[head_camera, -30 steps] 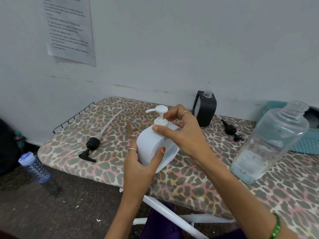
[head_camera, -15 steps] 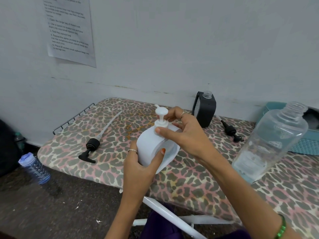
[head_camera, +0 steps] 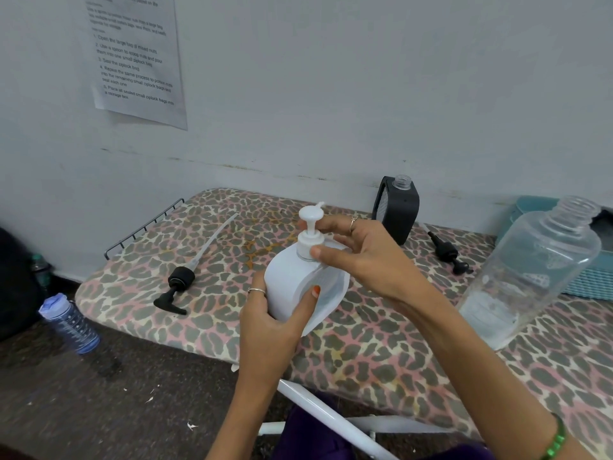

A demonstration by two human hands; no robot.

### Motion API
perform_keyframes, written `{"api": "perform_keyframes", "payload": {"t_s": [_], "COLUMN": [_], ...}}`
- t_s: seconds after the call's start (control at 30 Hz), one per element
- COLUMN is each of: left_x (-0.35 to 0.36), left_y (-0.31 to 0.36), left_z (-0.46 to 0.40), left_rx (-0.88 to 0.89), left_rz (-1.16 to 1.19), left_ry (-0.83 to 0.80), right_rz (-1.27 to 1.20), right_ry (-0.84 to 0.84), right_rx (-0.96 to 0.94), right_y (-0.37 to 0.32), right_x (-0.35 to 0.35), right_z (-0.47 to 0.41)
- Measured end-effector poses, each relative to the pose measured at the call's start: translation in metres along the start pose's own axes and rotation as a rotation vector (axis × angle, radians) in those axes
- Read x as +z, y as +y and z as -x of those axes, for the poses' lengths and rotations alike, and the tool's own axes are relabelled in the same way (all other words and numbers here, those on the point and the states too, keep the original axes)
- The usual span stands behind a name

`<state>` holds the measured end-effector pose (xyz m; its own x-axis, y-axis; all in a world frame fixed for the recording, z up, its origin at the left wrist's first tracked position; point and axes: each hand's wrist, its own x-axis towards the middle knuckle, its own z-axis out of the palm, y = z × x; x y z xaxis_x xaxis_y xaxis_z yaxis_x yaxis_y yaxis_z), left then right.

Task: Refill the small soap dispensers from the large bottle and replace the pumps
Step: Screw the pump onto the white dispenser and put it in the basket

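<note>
On the leopard-print board (head_camera: 381, 353), right at its near edge, the head camera has the white dispenser (head_camera: 292, 287) tilted a little and cradled from below. The left hand (head_camera: 268, 327) wraps round its lower body, thumb with an orange nail lying up the front face, a ring on one finger. Up top, the right hand (head_camera: 371, 257) comes in from the right, thumb and fingers curled round the collar of the white pump (head_camera: 310, 234), which sits in the neck of the dispenser with its head up and its spout pointing away towards the wall. A ring shows on that hand too, and a green bracelet (head_camera: 555, 441) on the wrist.

Left of the dispenser, a black pump (head_camera: 180, 280) lies loose on the board, its long clear tube running up and away. Back by the wall stands the black dispenser (head_camera: 398, 210), neck open, no pump on it. Just beside it to the right lies a second, smaller black pump (head_camera: 447, 252). Far right, the large clear bottle (head_camera: 530, 273) stands uncapped, liquid low in its base, with a teal basket (head_camera: 587, 280) behind it.

Down on the floor to the left stands a blue water bottle (head_camera: 71, 322). A printed sheet (head_camera: 136, 58) hangs on the wall above.
</note>
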<state>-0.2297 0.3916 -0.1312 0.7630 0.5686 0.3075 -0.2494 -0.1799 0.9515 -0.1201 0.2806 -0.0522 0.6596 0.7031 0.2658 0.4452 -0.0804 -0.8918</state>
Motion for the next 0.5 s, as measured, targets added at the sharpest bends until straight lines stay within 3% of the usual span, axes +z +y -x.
{"api": "perform_keyframes", "payload": {"t_s": [0.2, 0.5], "left_x": [0.0, 0.002], "left_y": [0.002, 0.002], "left_z": [0.0, 0.0], "left_rx": [0.003, -0.003], "left_rz": [-0.005, -0.001], "left_ry": [0.012, -0.002], "right_rz": [-0.05, -0.074], "right_ry": [0.148, -0.015], "right_rx": [0.02, -0.018], "right_y": [0.0, 0.0], "right_x": [0.016, -0.002], "right_z": [0.0, 0.005]}}
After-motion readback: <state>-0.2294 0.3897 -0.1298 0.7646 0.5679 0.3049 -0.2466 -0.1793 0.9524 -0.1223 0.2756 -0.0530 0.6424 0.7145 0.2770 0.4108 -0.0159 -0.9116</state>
